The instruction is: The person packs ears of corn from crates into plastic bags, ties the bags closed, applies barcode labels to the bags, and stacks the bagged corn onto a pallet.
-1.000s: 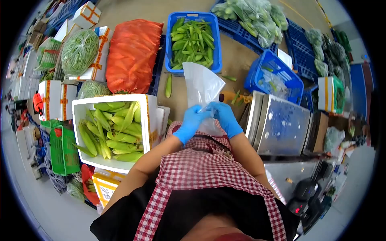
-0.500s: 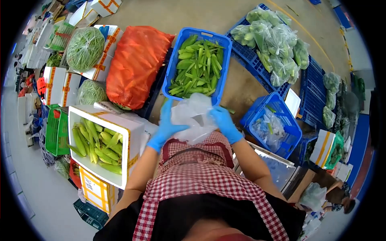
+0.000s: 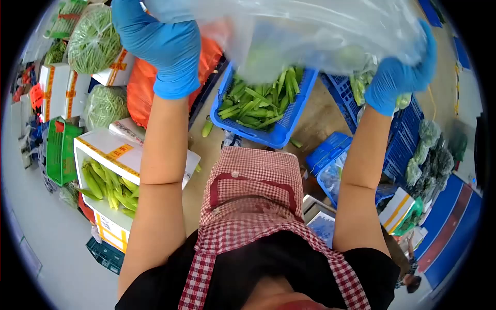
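A clear plastic bag (image 3: 310, 31) is stretched wide between my raised hands at the top of the view. My left hand (image 3: 160, 44), in a blue glove, grips the bag's left side. On the right, my right hand (image 3: 403, 77), also gloved in blue, has its fingers closed on the other side of the bag. Behind and below the bag lies a blue crate (image 3: 258, 135) of green husk leaves (image 3: 258, 106), partly hidden by the plastic.
A white foam box (image 3: 116, 150) with corn (image 3: 106, 183) stands at left, near a red mesh sack (image 3: 142, 93) and bagged green beans (image 3: 95, 41). At right are a blue crate (image 3: 330, 155) of plastic bags and blue pallets (image 3: 405, 139). A person (image 3: 412, 281) is at lower right.
Both hands have risen and moved far apart, and the bag, earlier bunched in front of the apron, is now spread wide between them. The head view has shifted.
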